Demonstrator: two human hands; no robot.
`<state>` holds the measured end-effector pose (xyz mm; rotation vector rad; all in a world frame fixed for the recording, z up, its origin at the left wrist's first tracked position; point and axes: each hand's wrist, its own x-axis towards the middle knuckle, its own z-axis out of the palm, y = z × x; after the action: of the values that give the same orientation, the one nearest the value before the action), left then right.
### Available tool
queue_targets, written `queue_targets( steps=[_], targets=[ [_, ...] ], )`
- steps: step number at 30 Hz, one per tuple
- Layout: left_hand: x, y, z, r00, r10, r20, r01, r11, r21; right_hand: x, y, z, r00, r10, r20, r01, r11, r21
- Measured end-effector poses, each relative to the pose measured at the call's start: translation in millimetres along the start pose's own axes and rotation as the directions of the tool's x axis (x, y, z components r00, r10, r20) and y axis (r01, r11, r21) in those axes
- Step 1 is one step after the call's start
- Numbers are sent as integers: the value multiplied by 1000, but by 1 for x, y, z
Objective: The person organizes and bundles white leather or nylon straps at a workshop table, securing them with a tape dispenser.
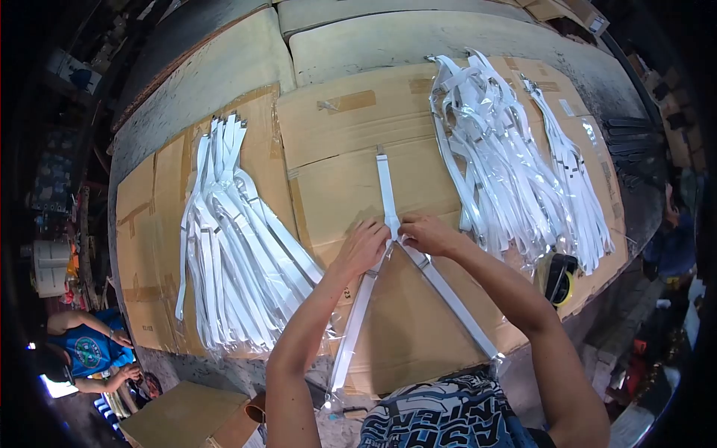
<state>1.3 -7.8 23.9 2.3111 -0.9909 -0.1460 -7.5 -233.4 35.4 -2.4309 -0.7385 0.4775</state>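
White, flat, Y-shaped strap (385, 183): left hand (364, 245) and right hand (427, 234), close together, pinch its junction; uneven pull could twist it.

1. Two hands of yours: left hand (368, 245) and right hand (424, 234).
2. One Y-shaped strap set (385, 187) before you.
3. Three bundles of white straps: one to your left (237, 254), two to your right (493, 142) (573, 179).
4. One black-and-yellow item (561, 279).
5. One other person (91, 351).
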Motion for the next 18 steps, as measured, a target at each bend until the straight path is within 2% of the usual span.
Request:
queue_targets(
  steps=[2,8,11,14,17,18],
  targets=[
    [2,0,6,1000,0,21,0,1000,-4,3,4,6,1000,14,9,-14,1000,8],
    [10,5,7,988,-139,66,151,962,-227,8,5,7,1000,21,11,-21,999,46],
    [6,-7,21,935,-338,106,349,824,-447,7,8,15,985,-97,-146,95,995,-21],
    [6,-10,16,959,-284,22,278,919,-279,9,9,16,998,-47,-40,45,998,-33],
    [9,-6,8,969,-243,34,244,938,-247,15,3,17,1000,5,10,-4,996,-87],
    [11,-1,2,966,-250,61,257,944,-208,14,3,18,1000,-12,-29,10,997,-79]
  ],
)
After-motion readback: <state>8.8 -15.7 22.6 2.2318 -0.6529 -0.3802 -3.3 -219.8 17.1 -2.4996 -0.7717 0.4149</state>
